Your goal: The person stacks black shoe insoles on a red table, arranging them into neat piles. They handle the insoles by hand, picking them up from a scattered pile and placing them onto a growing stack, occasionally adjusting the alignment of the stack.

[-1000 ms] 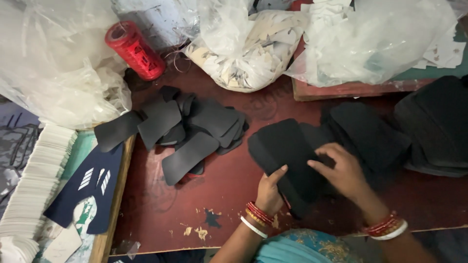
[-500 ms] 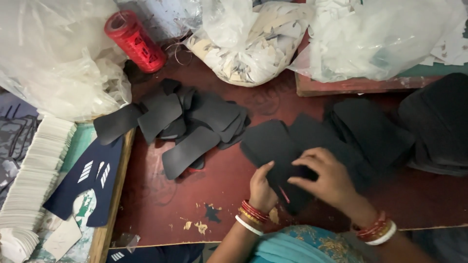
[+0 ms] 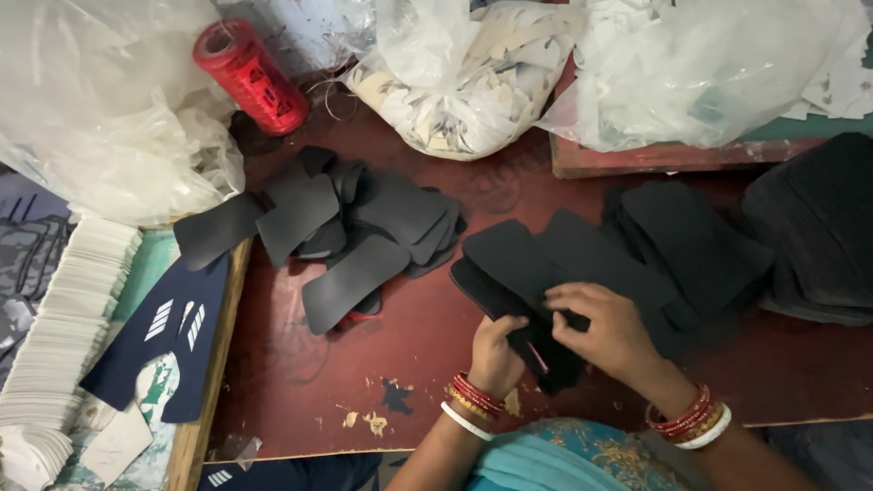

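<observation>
Shifted slightly, both hands, left hand (image 3: 496, 353) and right hand (image 3: 605, 329), pinch closed on a matte black foam piece (image 3: 509, 264).

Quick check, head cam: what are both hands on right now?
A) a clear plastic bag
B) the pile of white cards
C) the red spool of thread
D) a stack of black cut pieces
D: the left hand and right hand grip the stack of black cut pieces on the red table; the red spool lies far off, untouched.

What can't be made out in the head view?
- Left hand fingers: hidden behind the black pieces it grips.
- Number of stacked pieces: edges merge, all black.
- Bag contents: blurred by cloudy plastic.
- Dark stack: cut off by the right edge.
- Right hand: fingertips hidden against the pieces.
</observation>
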